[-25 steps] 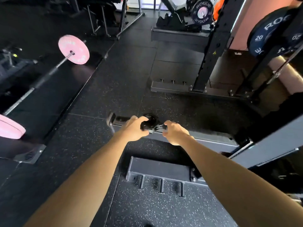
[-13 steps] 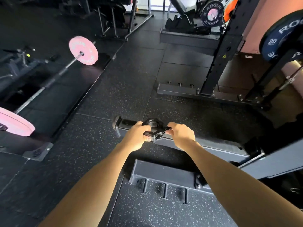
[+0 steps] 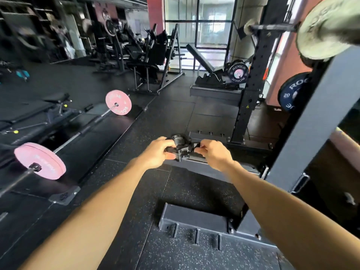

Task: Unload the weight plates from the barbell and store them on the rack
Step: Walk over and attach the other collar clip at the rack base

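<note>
Both my hands hold black barbell collars in front of me, above the rack's base beam. My left hand grips their left side and my right hand pinches the right side. A barbell lies on the floor at the left with a pink plate on its near end and another pink plate on its far end. On the rack at the right hang a blue 20 plate and a pale plate.
The grey rack upright rises at the right, with a base block with pegs below my arms. A black upright, a bench and a Rogue plate stand behind. Machines fill the far left.
My view has tilted up, showing more of the room. Both hands lifted the collars up off the rack's base beam.
</note>
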Available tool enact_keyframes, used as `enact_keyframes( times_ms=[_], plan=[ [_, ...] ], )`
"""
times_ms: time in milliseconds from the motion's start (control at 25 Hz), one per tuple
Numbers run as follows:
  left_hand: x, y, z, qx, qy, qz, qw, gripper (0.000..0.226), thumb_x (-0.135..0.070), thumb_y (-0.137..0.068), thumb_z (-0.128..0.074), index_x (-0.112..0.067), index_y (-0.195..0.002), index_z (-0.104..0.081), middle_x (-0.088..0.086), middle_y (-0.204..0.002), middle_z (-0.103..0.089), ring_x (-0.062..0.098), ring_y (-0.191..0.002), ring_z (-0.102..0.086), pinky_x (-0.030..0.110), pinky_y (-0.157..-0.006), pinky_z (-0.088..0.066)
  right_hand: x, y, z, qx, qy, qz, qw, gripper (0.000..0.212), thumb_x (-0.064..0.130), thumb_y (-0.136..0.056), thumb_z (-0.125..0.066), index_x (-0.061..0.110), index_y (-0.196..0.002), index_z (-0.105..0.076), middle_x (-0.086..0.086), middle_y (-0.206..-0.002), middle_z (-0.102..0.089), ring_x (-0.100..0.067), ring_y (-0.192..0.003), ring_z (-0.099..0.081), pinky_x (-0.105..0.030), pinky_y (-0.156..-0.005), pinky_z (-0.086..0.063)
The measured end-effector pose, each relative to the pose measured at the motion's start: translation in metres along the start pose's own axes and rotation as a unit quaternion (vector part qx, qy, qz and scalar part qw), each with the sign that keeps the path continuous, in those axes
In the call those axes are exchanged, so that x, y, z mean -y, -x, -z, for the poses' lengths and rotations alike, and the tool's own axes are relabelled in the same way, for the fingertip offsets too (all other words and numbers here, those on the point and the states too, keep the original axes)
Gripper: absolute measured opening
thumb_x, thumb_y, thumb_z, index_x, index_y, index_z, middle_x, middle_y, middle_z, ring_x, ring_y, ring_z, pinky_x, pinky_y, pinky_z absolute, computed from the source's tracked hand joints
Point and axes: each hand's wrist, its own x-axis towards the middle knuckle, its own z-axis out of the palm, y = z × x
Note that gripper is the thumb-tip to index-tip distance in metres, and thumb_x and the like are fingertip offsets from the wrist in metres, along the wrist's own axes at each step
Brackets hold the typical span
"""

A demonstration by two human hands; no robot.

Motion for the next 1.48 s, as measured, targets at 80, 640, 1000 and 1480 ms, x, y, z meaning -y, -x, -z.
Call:
enact_keyframes(
  times_ms=[80,640,1000,1480],
  plan=[
    [-0.029,0.036,0.023,0.002,0.006,-0.016,1.000,0.026,-0.019,-0.087,-0.070,-0.023,-0.112,-0.064,0.000,-0.102,-0.052,0.021,-0.090,-0.055,0.031,-0.080,-0.041,0.018,0.037,0.029,-0.009,-0.024,0.012,1.000,0.027,0.038,-0.095,-0.055,0.013,-0.089,-0.059,-0.009,-0.084,-0.069,-0.030,-0.079,-0.065,-0.037,-0.068,-0.049],
    [-0.227,0.143,0.094,0.055,0.358,-0.024,0.932,0.018,-0.026,-0.107,-0.031,-0.014,-0.106,-0.044,0.009,-0.112,-0.059,0.032,-0.096,-0.065,0.056,-0.094,-0.049,0.072,0.203,0.191,-0.032,-0.380,0.013,0.924,0.036,0.026,-0.103,-0.040,0.006,-0.133,-0.036,-0.021,-0.127,-0.058,-0.034,-0.093,-0.068,-0.042,-0.073,-0.057],
    [-0.347,0.191,0.042,0.095,0.360,-0.027,0.928,0.043,-0.038,-0.105,-0.031,-0.004,-0.131,-0.036,0.024,-0.128,-0.056,0.042,-0.115,-0.058,0.049,-0.083,-0.055,0.004,0.320,0.271,-0.061,-0.377,0.032,0.924,0.026,0.022,-0.102,-0.045,-0.003,-0.106,-0.051,-0.030,-0.098,-0.063,-0.036,-0.079,-0.069,-0.042,-0.069,-0.059],
    [-0.434,0.222,0.038,0.058,0.365,-0.060,0.927,0.059,-0.054,-0.100,-0.031,-0.007,-0.131,-0.047,0.013,-0.102,-0.063,0.017,-0.066,-0.056,0.029,-0.059,-0.048,-0.004,0.376,0.337,-0.114,-0.351,0.072,0.927,0.038,0.032,-0.102,-0.045,-0.005,-0.103,-0.053,-0.029,-0.086,-0.070,-0.031,-0.073,-0.073,-0.039,-0.067,-0.062]
  ],
)
